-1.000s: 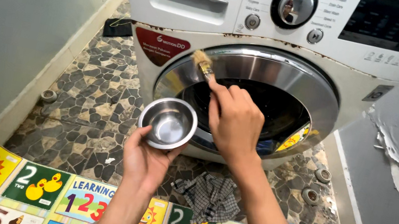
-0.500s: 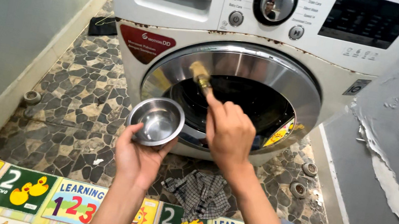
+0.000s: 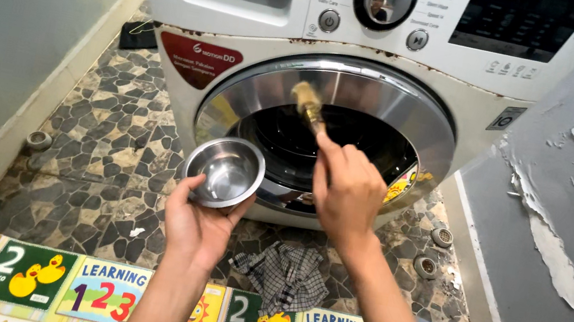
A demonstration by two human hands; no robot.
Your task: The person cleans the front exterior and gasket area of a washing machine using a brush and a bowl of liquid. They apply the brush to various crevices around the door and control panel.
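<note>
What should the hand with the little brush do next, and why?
Probably sweep the brush along the chrome door ring. The right hand has its bristles touching the top of that ring, while the left hand holds the steel bowl just below it.

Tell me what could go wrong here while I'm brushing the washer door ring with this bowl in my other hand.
The steel bowl sits tilted in your left hand, so anything in it might spill onto the stone floor. The brush in your right hand could flick drips onto the checked cloth.
</note>
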